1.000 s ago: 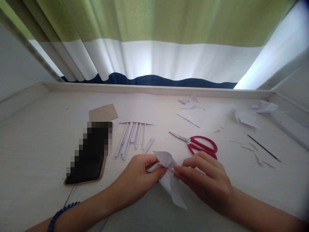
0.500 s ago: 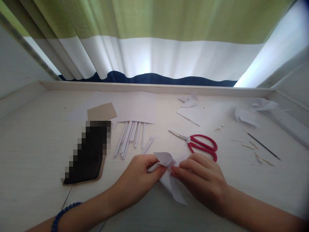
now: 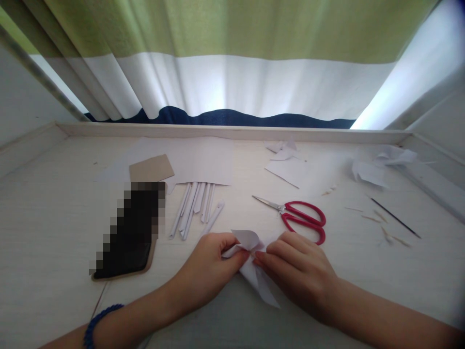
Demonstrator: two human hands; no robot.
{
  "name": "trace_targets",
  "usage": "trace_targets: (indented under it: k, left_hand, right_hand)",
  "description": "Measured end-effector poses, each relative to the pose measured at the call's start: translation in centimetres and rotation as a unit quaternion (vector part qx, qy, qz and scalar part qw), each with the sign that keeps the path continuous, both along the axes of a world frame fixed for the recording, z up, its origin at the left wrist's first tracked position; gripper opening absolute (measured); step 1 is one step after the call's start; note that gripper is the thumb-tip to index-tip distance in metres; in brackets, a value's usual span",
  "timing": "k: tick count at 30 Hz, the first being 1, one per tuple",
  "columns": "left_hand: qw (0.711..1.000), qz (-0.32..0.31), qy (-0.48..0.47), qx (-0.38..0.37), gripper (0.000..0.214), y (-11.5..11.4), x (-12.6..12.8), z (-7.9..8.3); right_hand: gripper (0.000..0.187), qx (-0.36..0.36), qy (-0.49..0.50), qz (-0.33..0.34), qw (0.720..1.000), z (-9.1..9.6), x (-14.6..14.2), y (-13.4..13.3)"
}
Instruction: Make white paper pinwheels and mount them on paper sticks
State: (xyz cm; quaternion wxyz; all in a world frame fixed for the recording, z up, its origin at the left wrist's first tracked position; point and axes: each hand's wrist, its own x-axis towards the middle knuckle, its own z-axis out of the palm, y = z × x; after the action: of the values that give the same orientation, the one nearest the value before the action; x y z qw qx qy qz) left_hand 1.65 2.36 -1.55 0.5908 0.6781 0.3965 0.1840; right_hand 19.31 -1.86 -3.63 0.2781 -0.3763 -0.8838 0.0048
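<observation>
A white paper pinwheel (image 3: 250,240) with curled blades is held low in the middle of the head view. My left hand (image 3: 214,259) is closed on its left side, thumb pressed near the centre. My right hand (image 3: 296,261) is closed too, its fingertips pinched together at the pinwheel's centre. Something tiny and tan shows by those fingertips, too small to name. Just beyond the right hand lie scissors (image 3: 305,218) with red handles. Several rolled paper sticks (image 3: 189,211) rest past the left hand.
Left of the sticks lies a dark phone (image 3: 127,237), partly pixelated. Behind it are a tan card (image 3: 151,167) and white paper sheets (image 3: 207,160). Paper scraps (image 3: 285,173) sit at the back. To the right are a thin black rod (image 3: 395,217) and small broken wooden bits (image 3: 381,218).
My right hand has shifted slightly left, its fingertips closer to the pinwheel's centre. The left hand's grip on the paper looks the same.
</observation>
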Motion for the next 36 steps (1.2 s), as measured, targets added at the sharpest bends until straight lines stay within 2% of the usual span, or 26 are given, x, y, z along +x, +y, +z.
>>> trace_targets:
  k: [14, 17, 22, 26, 29, 33, 36]
  left_hand:
    - [0.999, -0.023, 0.042, 0.013, 0.019, 0.0, 0.1, -0.3]
    - [0.999, -0.023, 0.032, 0.013, 0.018, 0.0, 0.1, -0.3]
    - [0.999, 0.004, 0.004, 0.044, 0.019, -0.1, 0.1, 0.0]
    - [0.993, 0.01, 0.004, 0.114, 0.017, -0.5, 0.0, 0.3]
    - [0.977, 0.003, -0.014, 0.214, 0.012, -1.0, -0.2, 0.3]
    - [0.926, -0.028, -0.072, 0.368, 0.018, -1.5, -0.8, 0.6]
    - [0.882, -0.081, -0.05, 0.462, 0.018, -1.4, -1.2, 1.5]
  right_hand:
    - [0.023, -0.002, -0.047, 0.011, 0.999, 0.0, -0.3, 0.1]
    - [0.024, -0.002, -0.029, 0.006, 1.0, 0.2, -0.4, 0.2]
    - [0.012, -0.004, 0.014, 0.0, 1.0, 0.4, -0.1, 0.4]
    - [0.007, 0.019, 0.053, -0.001, 0.998, 0.9, 0.3, 0.0]
    - [0.013, 0.016, 0.103, -0.015, 0.994, 1.6, 0.4, -0.4]
    - [0.03, 0.072, 0.191, -0.064, 0.977, 2.3, 0.6, -0.6]
    - [0.033, 0.059, 0.131, -0.046, 0.989, 2.9, 1.0, -0.6]
